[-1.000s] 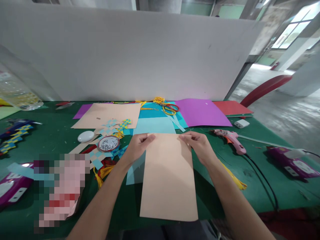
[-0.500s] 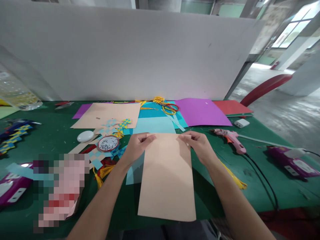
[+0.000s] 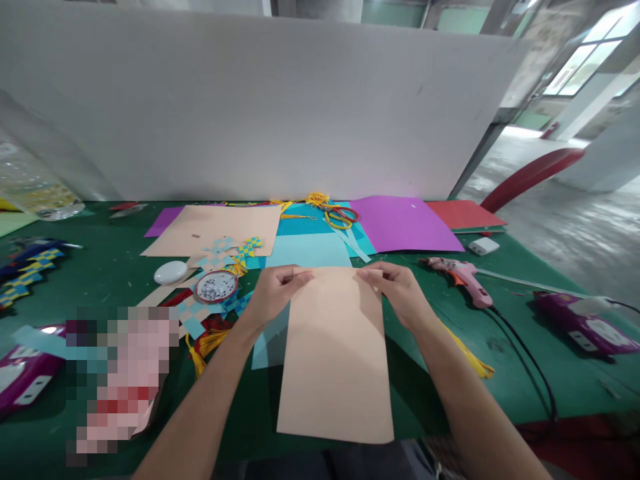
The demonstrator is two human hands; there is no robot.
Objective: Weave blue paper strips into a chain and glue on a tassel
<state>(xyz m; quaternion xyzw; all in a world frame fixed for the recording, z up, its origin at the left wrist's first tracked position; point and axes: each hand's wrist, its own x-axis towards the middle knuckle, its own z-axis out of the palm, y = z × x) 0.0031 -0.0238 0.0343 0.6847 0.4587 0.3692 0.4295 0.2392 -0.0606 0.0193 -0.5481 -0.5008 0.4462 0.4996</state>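
Note:
Both hands pinch the far edge of a peach sheet of paper (image 3: 336, 360), thumbs on top and the other fingers mostly hidden. My left hand (image 3: 275, 293) grips near its left corner, and my right hand (image 3: 397, 290) near its right corner. A narrow strip along that edge looks folded over. The sheet's near end hangs close to my lap. Beneath it, partly covered, lies light blue paper (image 3: 269, 347). A yellow tassel (image 3: 473, 355) rests by my right forearm. Left of my left hand are a round container of small beads (image 3: 217, 287) and woven paper pieces (image 3: 193, 313).
A pink glue gun (image 3: 465, 277) with a black cord lies to the right, before a purple power strip (image 3: 583, 323). Scissors (image 3: 340, 217), purple paper (image 3: 405, 223) and peach paper (image 3: 230, 227) lie along the back by a white panel (image 3: 280, 113). A pixelated pink item (image 3: 133, 373) is at left.
The sheet's near end has shifted very slightly to the right. Both hands keep their hold in nearly the same place.

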